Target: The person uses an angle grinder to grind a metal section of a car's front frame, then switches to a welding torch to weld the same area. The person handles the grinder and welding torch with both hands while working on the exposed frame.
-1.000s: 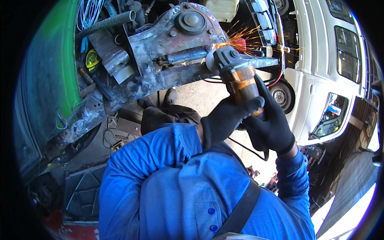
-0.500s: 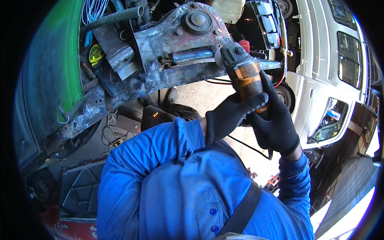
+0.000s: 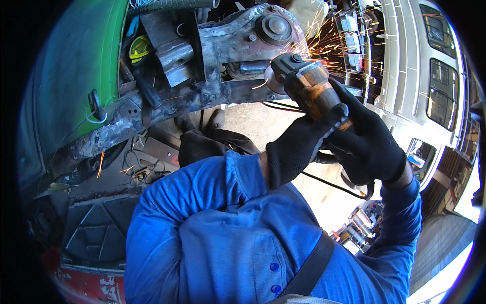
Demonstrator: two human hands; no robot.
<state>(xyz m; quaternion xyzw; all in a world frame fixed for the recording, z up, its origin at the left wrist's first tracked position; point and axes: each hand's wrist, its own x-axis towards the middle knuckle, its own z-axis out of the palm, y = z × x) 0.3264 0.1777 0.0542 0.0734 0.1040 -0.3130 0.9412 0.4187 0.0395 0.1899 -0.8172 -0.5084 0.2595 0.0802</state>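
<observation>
Both of my hands, in black knit gloves, are wrapped round an angle grinder [image 3: 315, 92] with a worn orange body and a dark gear head. My left hand [image 3: 296, 147] grips the rear of its body, thumb on top. My right hand [image 3: 372, 144] closes round the body from the other side. The grinder's disc [image 3: 274, 81] is at the edge of a bare metal vehicle frame [image 3: 238, 91], beside a bracket with a round domed mount [image 3: 276, 25]. Bright sparks [image 3: 329, 50] fly up and to the right. A black cord [image 3: 334, 183] trails below my hands.
A green body panel [image 3: 76, 76] stands at the left. Yellow safety goggles [image 3: 140, 48] and a loose metal bracket [image 3: 169, 50] rest on the frame. A white van [image 3: 400, 66] is at the right. Tools and cables [image 3: 144, 169] lie on the floor.
Sparks have grown from a few specks into a wide spray. The view has shifted, and the frame sits higher and further right. My hands still hold the grinder, slightly further right in the picture.
</observation>
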